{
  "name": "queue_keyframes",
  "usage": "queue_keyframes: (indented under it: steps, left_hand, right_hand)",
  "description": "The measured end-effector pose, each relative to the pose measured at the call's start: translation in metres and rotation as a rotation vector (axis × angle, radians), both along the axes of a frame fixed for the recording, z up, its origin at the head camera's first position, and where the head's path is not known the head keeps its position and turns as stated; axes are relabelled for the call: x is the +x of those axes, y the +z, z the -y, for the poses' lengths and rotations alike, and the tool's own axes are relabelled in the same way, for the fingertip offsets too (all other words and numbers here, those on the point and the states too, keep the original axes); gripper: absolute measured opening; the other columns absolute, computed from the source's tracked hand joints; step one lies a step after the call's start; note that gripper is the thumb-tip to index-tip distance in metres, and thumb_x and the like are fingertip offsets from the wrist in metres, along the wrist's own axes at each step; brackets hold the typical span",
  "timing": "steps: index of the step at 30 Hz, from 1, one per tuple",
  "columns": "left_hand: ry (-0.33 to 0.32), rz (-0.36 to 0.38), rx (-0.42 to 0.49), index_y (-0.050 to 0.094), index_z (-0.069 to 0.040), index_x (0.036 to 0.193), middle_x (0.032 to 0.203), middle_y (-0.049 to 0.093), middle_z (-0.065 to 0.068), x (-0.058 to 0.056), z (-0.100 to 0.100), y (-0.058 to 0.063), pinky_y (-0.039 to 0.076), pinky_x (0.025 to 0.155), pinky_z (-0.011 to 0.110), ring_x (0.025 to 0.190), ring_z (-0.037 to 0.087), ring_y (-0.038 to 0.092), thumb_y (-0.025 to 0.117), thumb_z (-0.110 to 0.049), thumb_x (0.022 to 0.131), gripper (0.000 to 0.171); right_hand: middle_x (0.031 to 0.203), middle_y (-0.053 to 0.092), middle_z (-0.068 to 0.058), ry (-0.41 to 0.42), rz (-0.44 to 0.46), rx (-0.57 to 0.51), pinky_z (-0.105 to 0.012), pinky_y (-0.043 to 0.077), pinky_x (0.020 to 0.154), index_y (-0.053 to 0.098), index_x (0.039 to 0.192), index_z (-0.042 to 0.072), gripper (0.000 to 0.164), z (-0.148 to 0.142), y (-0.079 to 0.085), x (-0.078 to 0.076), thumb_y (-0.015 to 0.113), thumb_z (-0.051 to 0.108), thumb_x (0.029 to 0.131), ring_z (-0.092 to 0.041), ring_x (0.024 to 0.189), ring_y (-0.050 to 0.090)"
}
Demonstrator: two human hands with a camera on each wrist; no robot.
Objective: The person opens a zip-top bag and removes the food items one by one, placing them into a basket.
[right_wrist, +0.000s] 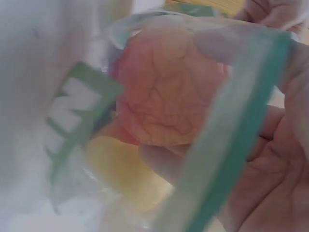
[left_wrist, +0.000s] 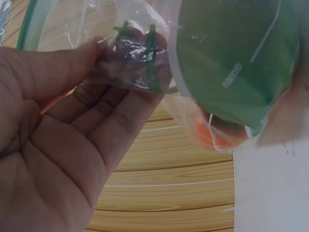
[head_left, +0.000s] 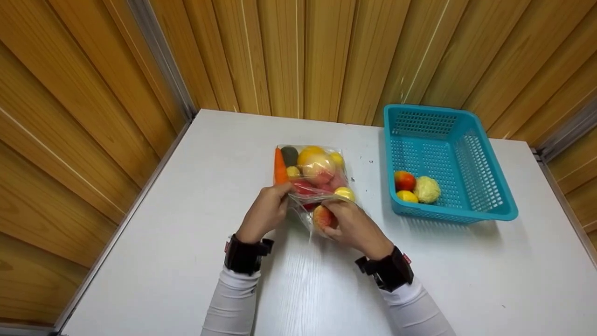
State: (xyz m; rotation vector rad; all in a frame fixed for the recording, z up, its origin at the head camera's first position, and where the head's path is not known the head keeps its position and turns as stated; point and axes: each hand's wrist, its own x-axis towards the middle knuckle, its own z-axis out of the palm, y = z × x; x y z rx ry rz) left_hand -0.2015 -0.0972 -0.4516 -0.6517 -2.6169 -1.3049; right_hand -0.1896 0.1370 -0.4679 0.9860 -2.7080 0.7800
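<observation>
A: How far along do we find the work?

B: Well along, in our judgement. The clear bag (head_left: 305,219) lies on the white surface (head_left: 186,233), to the left of the blue basket (head_left: 419,161), and is crowded with produce: we make out a carrot (head_left: 281,168), a dark green piece (head_left: 289,155), a large pale piece (head_left: 319,167) and several yellow pieces (head_left: 344,192).

A: What is left?

B: One red-and-yellow fruit (head_left: 322,217) sits at the bag's near end, not yet settled among the rest. In the near left corner of the basket we count three more: a mango-like piece (head_left: 405,180), a lemon-like piece (head_left: 407,196) and a wrinkled pale ball (head_left: 427,189). Whether these belong with the bagged pieces, we cannot tell.

A: And the hands?

B: The left hand (head_left: 263,212) pinches the film at the bag's near left edge; in its wrist view we see fingertips behind the film. The right hand (head_left: 357,226) is curled round the red-and-yellow fruit, digits on opposite sides, while in its wrist view the bag's green strip (right_wrist: 248,130) crosses before it. Neither is spread.
</observation>
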Motion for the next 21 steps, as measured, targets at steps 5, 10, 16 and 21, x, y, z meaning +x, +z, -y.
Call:
queue_keyframes:
  steps: [5, 10, 16, 21]
  left_hand:
    - [0.000, -0.001, -0.006, 0.073, -0.004, 0.105, 0.105, 0.076, 0.010, 0.001, 0.000, 0.001, 0.057, 0.083, 0.043, 0.091, 0.022, 0.067, 0.056, 0.010, 0.096, 0.025]
    - [0.010, 0.002, -0.013, 0.074, -0.004, 0.107, 0.106, 0.076, 0.009, 0.001, 0.000, 0.001, 0.056, 0.084, 0.041, 0.091, 0.021, 0.066, 0.056, 0.010, 0.095, 0.025]
    - [0.023, -0.014, -0.026, 0.073, -0.005, 0.103, 0.097, 0.075, 0.007, 0.001, 0.000, 0.001, 0.052, 0.076, 0.036, 0.082, 0.019, 0.061, 0.057, 0.011, 0.095, 0.024]
    - [0.019, -0.022, -0.027, 0.073, -0.005, 0.102, 0.093, 0.073, 0.007, 0.001, -0.001, 0.000, 0.052, 0.074, 0.036, 0.079, 0.018, 0.059, 0.058, 0.010, 0.095, 0.022]
  right_hand:
    - [0.116, 0.072, -0.017, 0.010, 0.023, -0.030, -0.043, 0.058, 0.091, 0.067, 0.119, -0.005, 0.043, -0.005, 0.010, 0.003, 0.082, 0.012, 0.082, -0.029, 0.102, 0.067]
    - [0.120, 0.072, -0.016, 0.036, 0.049, -0.072, -0.045, 0.057, 0.094, 0.067, 0.121, -0.003, 0.045, -0.010, 0.017, 0.005, 0.081, 0.013, 0.082, -0.030, 0.106, 0.068]
    - [0.124, 0.072, -0.015, 0.054, 0.054, -0.103, -0.047, 0.055, 0.098, 0.067, 0.126, -0.002, 0.047, -0.016, 0.025, 0.008, 0.081, 0.012, 0.083, -0.031, 0.110, 0.068]
    - [0.126, 0.071, -0.014, 0.072, 0.062, -0.142, -0.045, 0.057, 0.095, 0.067, 0.129, 0.000, 0.049, -0.022, 0.033, 0.011, 0.082, 0.010, 0.084, -0.029, 0.108, 0.069]
